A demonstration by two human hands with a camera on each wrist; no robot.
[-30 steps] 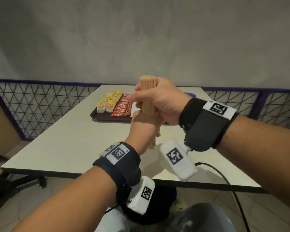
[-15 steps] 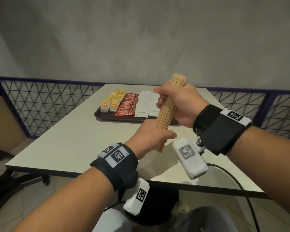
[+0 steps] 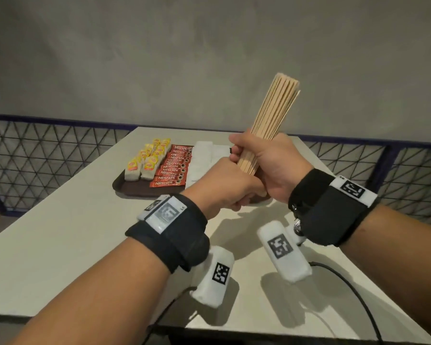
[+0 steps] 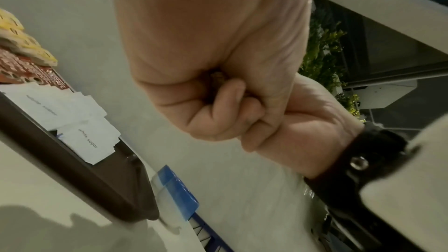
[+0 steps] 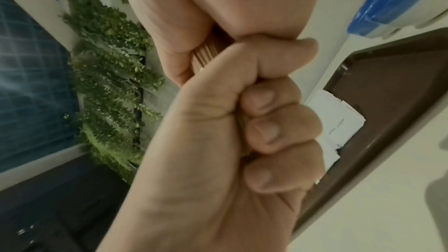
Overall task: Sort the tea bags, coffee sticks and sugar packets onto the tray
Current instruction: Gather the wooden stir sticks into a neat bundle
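step: squaring bundle of wooden stir sticks (image 3: 269, 125) above counter (image 3: 60, 235) | right hand (image 3: 271, 168) fingers grip bundle; left hand (image 3: 224, 192) fingers curl round its lower end | tray (image 3: 125, 189) holds tea bags (image 3: 147, 163), Nescafe coffee sticks (image 3: 173, 168), sugar packets (image 3: 199, 165) | next: likely lay bundle on tray's right

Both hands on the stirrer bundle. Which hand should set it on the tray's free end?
Right, probably. The right hand grips the wooden stirrer bundle mid-length; the left hand only wraps its lower end. The brown tray has bare space beyond the white sugar packets, on the right.
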